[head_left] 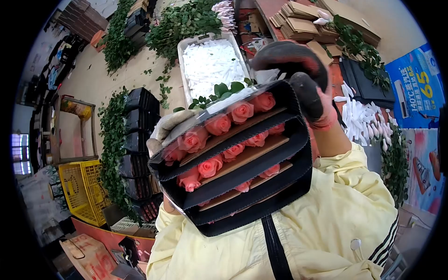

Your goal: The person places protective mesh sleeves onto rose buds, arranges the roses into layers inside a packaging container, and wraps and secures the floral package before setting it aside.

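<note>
A black corrugated wrap with pink roses in rows between brown card strips is held up against my yellow jacket. My left hand, in a pale glove, grips the wrap's upper left corner, its fingers bent over the edge. At the upper right is my right hand, in a dark and pink glove, with its fingers curled beside the wrap's corner and partly blurred. Clear film lies along the top edge of the wrap, with green leaves behind it.
Beyond the wrap is a crate of white sleeves. Black-wrapped bundles with leaves stand at the left, near a yellow crate. Cardboard pieces, black sheets and loose white sleeves lie at the right.
</note>
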A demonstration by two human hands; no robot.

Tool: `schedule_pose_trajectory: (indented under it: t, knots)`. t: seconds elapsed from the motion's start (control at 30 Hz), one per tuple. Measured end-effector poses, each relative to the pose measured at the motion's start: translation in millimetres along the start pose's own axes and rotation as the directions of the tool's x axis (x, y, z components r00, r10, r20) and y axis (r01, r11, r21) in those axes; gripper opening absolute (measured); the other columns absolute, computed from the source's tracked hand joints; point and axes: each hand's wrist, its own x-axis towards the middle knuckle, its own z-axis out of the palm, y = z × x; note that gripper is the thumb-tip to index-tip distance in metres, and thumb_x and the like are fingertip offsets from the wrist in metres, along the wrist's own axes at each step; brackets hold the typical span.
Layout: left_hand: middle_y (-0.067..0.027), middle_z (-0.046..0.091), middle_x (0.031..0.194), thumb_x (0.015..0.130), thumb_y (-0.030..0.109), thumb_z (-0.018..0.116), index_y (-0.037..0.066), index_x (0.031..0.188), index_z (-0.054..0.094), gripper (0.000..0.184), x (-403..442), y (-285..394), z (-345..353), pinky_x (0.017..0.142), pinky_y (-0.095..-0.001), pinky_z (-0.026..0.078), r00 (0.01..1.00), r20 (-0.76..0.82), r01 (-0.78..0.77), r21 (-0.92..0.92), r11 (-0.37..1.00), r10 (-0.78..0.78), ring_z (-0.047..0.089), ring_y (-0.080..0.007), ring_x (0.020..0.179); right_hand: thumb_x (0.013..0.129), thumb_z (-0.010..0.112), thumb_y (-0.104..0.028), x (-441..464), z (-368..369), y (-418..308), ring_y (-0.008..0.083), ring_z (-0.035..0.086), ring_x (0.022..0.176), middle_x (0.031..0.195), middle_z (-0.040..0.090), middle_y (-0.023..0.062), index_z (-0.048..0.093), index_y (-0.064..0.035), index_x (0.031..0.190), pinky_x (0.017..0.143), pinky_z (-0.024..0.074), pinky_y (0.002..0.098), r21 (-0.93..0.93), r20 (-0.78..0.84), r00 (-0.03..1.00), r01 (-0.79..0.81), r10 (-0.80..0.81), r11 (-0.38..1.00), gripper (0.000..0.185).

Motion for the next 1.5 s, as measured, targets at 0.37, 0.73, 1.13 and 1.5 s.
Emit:
schedule_pose_trajectory:
  t: [0.37,0.73,1.13,1.5]
  knots:
    - [-0.02,0.06,0.109,0.089,0.04,0.054,-0.008,0.11,0.056,0.052,11,6,32,0.091,-0.0344,0.049,0.998,-0.061,0.027,0.229,0.973,-0.013,0.061,-0.0238,0.1,0.071,0.069,-0.018,25,67,-95,0.0322,0.055,0.106,0.115,0.057,0.0143,0.064,-0.0091,0.093,0.09,0.0414,0.0582,-0.329,0.851,0.524,0.552,-0.012,0.766,0.024]
    - [-0.0156,0.063,0.107,0.092,0.038,0.052,-0.004,0.106,0.058,0.045,12,7,27,0.088,-0.0315,0.048,0.989,0.095,-0.147,0.519,0.842,0.114,0.061,-0.0199,0.097,0.072,0.063,-0.017,39,79,-93,0.0319,0.051,0.11,0.118,0.054,0.0116,0.063,-0.0094,0.091,0.094,0.0382,0.0572,-0.21,0.971,0.235,0.734,0.049,0.646,0.02]
    - [-0.0148,0.062,0.104,0.087,0.064,0.044,-0.007,0.108,0.057,0.076,9,-7,15,0.087,-0.0318,0.047,1.0,0.011,-0.027,0.305,0.952,0.025,0.06,-0.0197,0.095,0.073,0.057,-0.016,40,74,-95,0.0315,0.046,0.115,0.122,0.051,0.0087,0.062,-0.0096,0.089,0.099,0.0347,0.0562,-0.166,0.986,0.144,0.765,0.085,0.622,0.017]
    - [-0.0118,0.062,0.101,0.085,0.069,0.041,-0.006,0.107,0.058,0.08,11,-3,20,0.085,-0.0315,0.047,0.995,0.057,-0.1,0.43,0.897,0.083,0.059,-0.018,0.093,0.074,0.054,-0.016,45,69,-95,0.0324,0.044,0.117,0.12,0.052,0.0066,0.062,-0.0066,0.083,0.102,0.0317,0.0582,-0.187,0.977,0.209,0.773,0.036,0.606,0.015]
